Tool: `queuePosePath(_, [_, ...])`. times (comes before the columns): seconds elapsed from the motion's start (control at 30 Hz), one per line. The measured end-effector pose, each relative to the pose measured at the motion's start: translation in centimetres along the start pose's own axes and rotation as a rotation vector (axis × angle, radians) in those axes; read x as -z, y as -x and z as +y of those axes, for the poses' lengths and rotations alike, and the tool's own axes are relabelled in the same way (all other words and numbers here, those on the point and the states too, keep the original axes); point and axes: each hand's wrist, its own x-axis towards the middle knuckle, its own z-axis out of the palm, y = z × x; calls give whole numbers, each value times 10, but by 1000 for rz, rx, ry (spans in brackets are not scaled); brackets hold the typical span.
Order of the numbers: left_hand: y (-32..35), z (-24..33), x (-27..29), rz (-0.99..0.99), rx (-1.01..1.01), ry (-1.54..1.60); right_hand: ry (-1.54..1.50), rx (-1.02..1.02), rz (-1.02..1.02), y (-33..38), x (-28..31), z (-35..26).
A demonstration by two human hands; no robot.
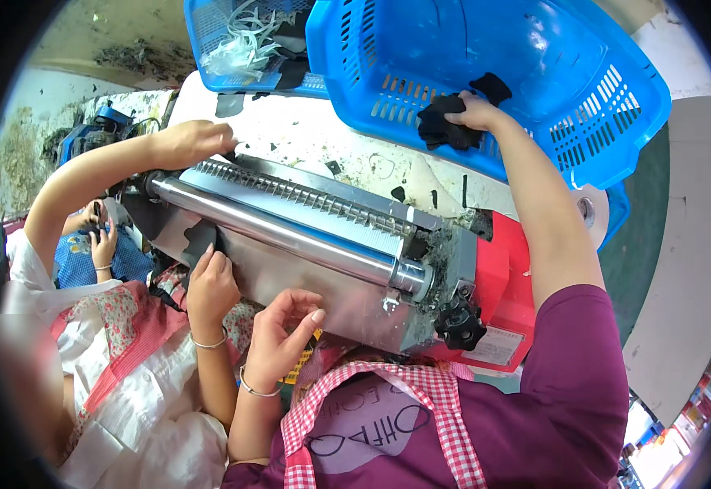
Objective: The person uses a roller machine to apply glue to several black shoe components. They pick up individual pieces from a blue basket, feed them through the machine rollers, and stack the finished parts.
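Observation:
My right hand point(478, 114) reaches into a large blue plastic basket point(486, 49) at the far side, its fingers closed on a bunch of thin black cut pieces point(445, 126). One more black piece point(492, 86) lies beside them in the basket. Near the front of a roller machine point(347, 301), my left hand point(286, 330) hovers with loosely bent fingers and the thumb apart, holding nothing visible. Across the machine run a shiny metal roller point(282, 232) and a row of rings over a pale bed.
At my left, a co-worker's one hand point(211, 281) holds a dark piece point(199, 242) by the roller; the other hand point(200, 145) is over the machine's far end. A black knob point(459, 326) juts out on the right. Another blue basket point(245, 53) holds pale strips.

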Motion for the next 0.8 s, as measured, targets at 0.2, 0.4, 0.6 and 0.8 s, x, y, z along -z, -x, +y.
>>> queuePosePath(0.2, [0, 9, 1, 25, 3, -54, -39, 16, 121, 10, 18, -1])
queuePosePath(0.4, [-7, 12, -5, 13, -11, -19, -35, 49, 230, 4, 11, 83])
queuePosePath(0.6, [-12, 8, -4, 7, -10, -34, 1, 170, 343, 22, -19, 87])
queuePosePath(0.8, [-8, 5, -2, 47, -4, -25, -451, -74, 538, 23, -13, 69])
